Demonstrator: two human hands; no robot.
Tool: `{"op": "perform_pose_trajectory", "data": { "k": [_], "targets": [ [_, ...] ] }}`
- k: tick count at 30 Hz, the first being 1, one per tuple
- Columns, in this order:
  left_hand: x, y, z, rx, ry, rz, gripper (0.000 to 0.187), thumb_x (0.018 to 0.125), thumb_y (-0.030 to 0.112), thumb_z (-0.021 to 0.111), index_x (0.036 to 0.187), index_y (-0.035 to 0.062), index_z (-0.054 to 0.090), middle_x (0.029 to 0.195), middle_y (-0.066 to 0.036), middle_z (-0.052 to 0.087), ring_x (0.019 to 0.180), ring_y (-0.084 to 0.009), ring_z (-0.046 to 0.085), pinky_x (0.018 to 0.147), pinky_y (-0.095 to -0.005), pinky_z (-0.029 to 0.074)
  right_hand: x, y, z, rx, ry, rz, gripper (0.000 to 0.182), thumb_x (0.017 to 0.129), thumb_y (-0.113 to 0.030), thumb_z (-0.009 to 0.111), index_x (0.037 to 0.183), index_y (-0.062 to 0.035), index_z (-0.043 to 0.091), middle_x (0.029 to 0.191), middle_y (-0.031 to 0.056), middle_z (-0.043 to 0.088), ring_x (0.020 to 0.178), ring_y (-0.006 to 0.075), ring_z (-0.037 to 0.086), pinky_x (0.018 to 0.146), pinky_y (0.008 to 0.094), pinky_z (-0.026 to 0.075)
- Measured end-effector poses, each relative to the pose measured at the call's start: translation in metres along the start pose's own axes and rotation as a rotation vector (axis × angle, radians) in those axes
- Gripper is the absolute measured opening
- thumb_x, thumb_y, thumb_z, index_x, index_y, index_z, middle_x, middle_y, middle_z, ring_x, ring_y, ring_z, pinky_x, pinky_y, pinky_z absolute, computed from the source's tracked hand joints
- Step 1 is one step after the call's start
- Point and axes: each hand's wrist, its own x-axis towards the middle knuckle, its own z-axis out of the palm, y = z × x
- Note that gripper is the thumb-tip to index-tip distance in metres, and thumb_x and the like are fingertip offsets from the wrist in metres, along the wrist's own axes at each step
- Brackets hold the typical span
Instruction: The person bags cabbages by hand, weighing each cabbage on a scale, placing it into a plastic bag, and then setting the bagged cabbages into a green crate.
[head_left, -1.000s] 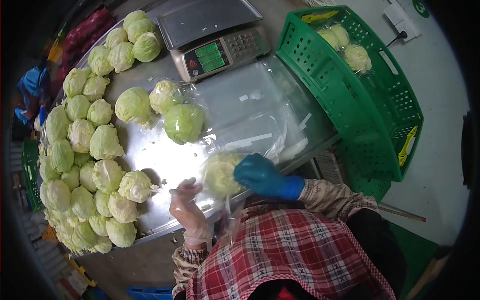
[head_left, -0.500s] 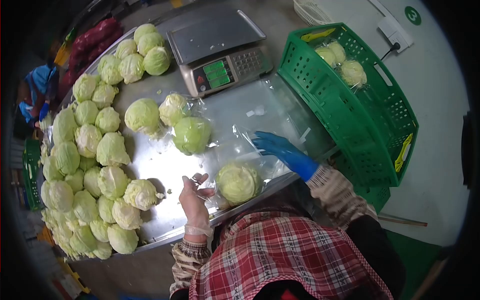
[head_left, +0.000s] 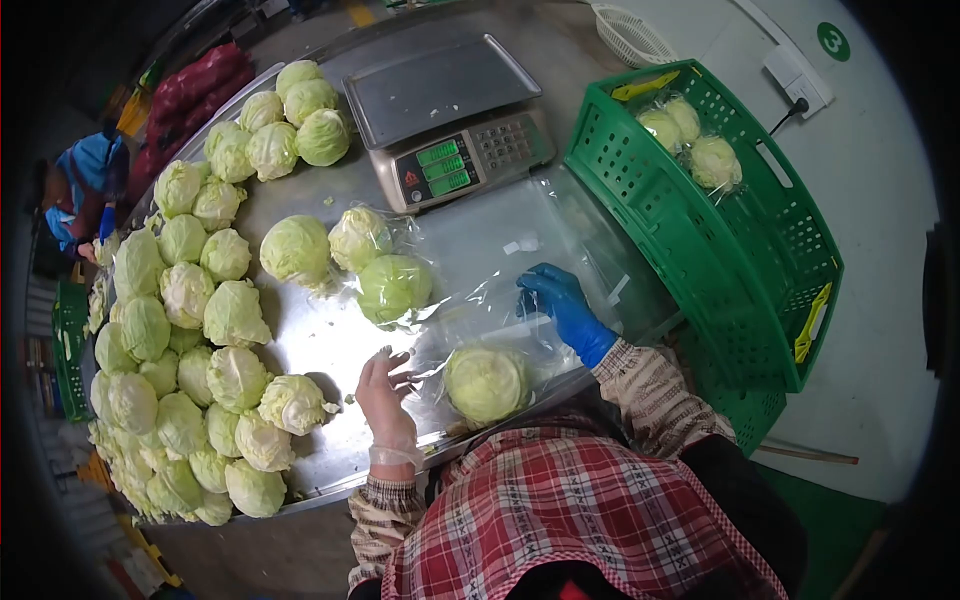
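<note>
A pale green cabbage (head_left: 486, 384) in clear plastic lies at the table's front edge, between my hands. Just left of it is my left hand (head_left: 388, 400), in a thin clear glove, fingers apart and nothing held. My right hand (head_left: 562, 308), in a blue glove, is over the clear plastic bags (head_left: 480, 240), above and right of the cabbage; its fingers are bent and partly spread, and I see nothing held. Beyond my left hand sit a wrapped cabbage (head_left: 394, 289), another wrapped one (head_left: 359, 239) and a larger cabbage (head_left: 295, 250).
Many cabbages (head_left: 182, 422) are heaped along the left of the metal table (head_left: 330, 440). A digital scale (head_left: 440, 85) stands at the back. On the right, a green crate (head_left: 690, 240) holds several wrapped cabbages. Another person (head_left: 90, 180) is at the far left.
My right hand has drawn a little left and its fingers are more bent. My left hand stays beside the cabbage, fingers turned more upward. The whole view has shifted slightly.
</note>
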Motion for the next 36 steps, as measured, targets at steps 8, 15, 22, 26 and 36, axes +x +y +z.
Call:
{"op": "perform_pose_trajectory", "data": {
  "k": [8,15,22,26,36],
  "targets": [
    [0.034,-0.02,0.014,0.108,0.049,-0.059,0.03,0.089,0.023,0.056,0.068,0.0012,0.053,0.051,0.001,0.042,0.036,-0.0073,0.033,0.032,-0.0226,0.028,-0.01,0.05,-0.024,0.202,0.303,0.066,0.013,0.081,-0.016,0.058,0.082,-0.0036,0.06,0.072,0.0067,0.058,0.054,0.0161,0.056,0.053,0.0371,0.055],
    [0.034,-0.035,0.014,0.238,0.048,-0.156,0.03,0.088,0.022,0.057,0.067,0.0013,0.053,0.051,0.001,0.04,0.036,-0.0082,0.033,0.032,-0.0236,0.029,-0.04,0.052,-0.027,0.289,0.417,0.339,0.008,0.082,-0.013,0.053,0.08,-0.0076,0.058,0.068,0.0015,0.052,0.061,0.0162,0.058,0.057,0.0367,0.055],
    [0.027,-0.021,0.003,0.431,0.045,-0.16,0.034,0.084,0.016,0.059,0.056,0.0012,0.05,0.046,-0.002,0.041,0.035,-0.0117,0.034,0.035,-0.0274,0.028,-0.058,0.059,-0.026,-0.258,0.45,0.235,0.018,0.081,-0.014,0.056,0.074,0.001,0.063,0.063,0.007,0.059,0.054,0.0163,0.059,0.05,0.0305,0.049],
    [0.028,-0.054,-0.028,0.474,-0.079,-0.298,0.023,0.079,0.011,0.056,0.058,0.0015,0.056,0.047,-0.004,0.045,0.035,-0.014,0.038,0.035,-0.03,0.031,-0.08,0.054,-0.024,-0.505,0.279,0.259,0.024,0.081,-0.016,0.056,0.069,0.0039,0.063,0.062,0.0085,0.062,0.053,0.0159,0.06,0.051,0.0271,0.047],
    [0.001,-0.034,-0.029,1.518,-0.687,1.12,0.064,0.068,0.017,0.071,0.125,0.0046,0.046,0.101,-0.019,0.059,0.08,-0.037,0.059,0.073,-0.046,0.047,-0.087,0.037,-0.016,-1.541,-0.07,0.24,0.047,0.069,-0.05,0.062,0.079,-0.0036,0.067,0.069,0.0147,0.064,0.067,0.0334,0.063,0.062,0.0445,0.05]
  ]
}}
